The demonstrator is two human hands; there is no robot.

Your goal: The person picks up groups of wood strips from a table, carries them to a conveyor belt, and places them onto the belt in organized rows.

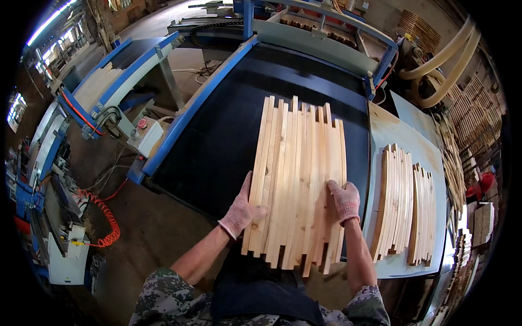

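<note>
Between my two gloved hands is a bundle of light wooden strips [296, 185], set side by side with uneven ends. My left hand [243, 209] grips its left edge, thumb lying over the top face. On the opposite edge, my right hand [345, 201] is closed with its thumb on top; the fingers beneath are hidden. The bundle's far part overlaps the black conveyor belt [217, 130] in view, and its near ends stick out towards my body. Whether it touches the belt I cannot tell.
Right of the belt, a pale side table [405, 127] bears two more stacks of wooden strips [394, 201]. A blue machine frame [321, 38] spans the belt's far end. At left are a control box with a red button [143, 124] and a coiled orange hose [111, 220].
</note>
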